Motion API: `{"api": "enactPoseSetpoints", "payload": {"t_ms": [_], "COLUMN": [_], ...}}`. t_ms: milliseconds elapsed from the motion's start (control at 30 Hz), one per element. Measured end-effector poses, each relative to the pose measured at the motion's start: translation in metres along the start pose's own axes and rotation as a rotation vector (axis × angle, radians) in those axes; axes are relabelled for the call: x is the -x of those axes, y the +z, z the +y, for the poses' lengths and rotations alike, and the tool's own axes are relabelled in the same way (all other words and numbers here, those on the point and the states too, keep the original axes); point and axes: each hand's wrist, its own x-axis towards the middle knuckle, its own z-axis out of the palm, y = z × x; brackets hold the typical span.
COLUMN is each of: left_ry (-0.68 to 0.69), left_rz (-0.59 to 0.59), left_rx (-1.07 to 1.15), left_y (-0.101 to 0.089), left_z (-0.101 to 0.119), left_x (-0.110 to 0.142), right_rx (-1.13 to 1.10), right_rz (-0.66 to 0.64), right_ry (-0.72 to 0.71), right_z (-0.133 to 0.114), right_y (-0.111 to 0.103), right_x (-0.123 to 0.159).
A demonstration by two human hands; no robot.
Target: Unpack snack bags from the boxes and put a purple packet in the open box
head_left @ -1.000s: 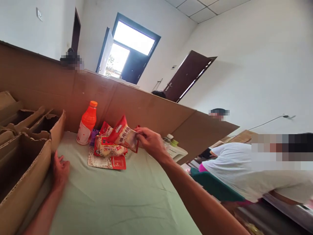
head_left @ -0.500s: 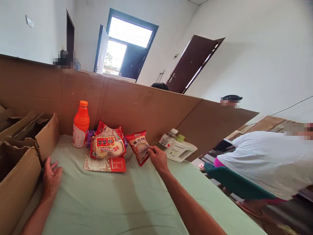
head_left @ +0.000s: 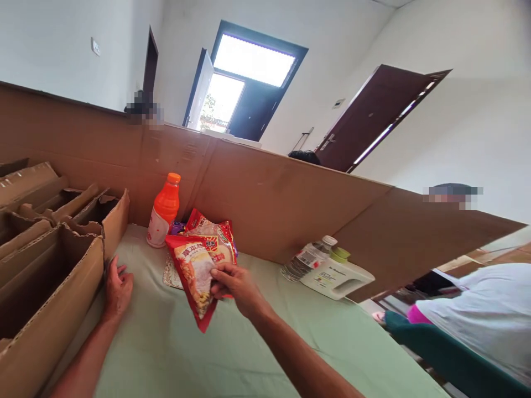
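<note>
Red snack packet [head_left: 191,271] with a picture on its front hangs slantwise above the surface [head_left: 194,365], one pointed corner down, in front of other red packaging. The right hand [head_left: 237,284] grips it by its right edge, thumb and fingers closed in a pinch. The left hand [head_left: 118,288] holds nothing that shows; its fingers are loosely half curled, just beside the outer wall of a divided cardboard box [head_left: 50,315]. Whether the fingertips touch that wall, I cannot tell. Pale green cloth [head_left: 161,342] covers the surface beneath both arms.

Behind the held packet, partly hidden by it, lies a clear-fronted red bag [head_left: 224,243], with a bit of purple packaging [head_left: 178,228] showing at its left. An orange-capped bottle [head_left: 166,204] stands to the left of these, close to a tall cardboard partition [head_left: 265,193]. Well to the right, a clear bottle [head_left: 307,260] and a white jug [head_left: 338,279] sit side by side. Beyond the partition are a person in a white shirt [head_left: 489,309], a brown door [head_left: 377,116] and an open doorway [head_left: 222,102].
</note>
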Motion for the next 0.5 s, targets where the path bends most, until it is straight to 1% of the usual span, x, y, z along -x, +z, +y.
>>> {"api": "enactPoseSetpoints", "payload": {"t_ms": [100,167,233,333,367,433,500], "left_ry": [0.006,0.009,0.015,0.019,0.018,0.014,0.009], "left_rz": [-0.009,-0.013,-0.015,-0.008,-0.003,0.004,0.005], "left_rx": [0.012,0.01,0.003,0.002,0.008,0.022,0.038], "left_y": [0.003,0.005,0.008,0.012,0.013,0.015,0.016], "left_z": [-0.001,-0.002,-0.005,-0.009,-0.011,-0.013,-0.014], "left_x": [0.001,0.003,0.006,0.013,0.015,0.018,0.021], "right_rx": [-0.027,-0.024,0.003,0.075,0.104,0.184,0.287], "right_rz": [-0.017,-0.028,-0.051,-0.062,-0.054,-0.033,-0.06], "right_ry": [0.005,0.003,0.01,0.008,-0.007,-0.087,-0.216], "right_z": [0.003,0.004,0.004,-0.001,-0.006,-0.023,-0.048], "right_y": [0.037,0.052,0.059,0.06,0.06,0.065,0.081], "right_x": [-0.015,-0.02,-0.021,-0.018,-0.018,-0.019,-0.019]}}
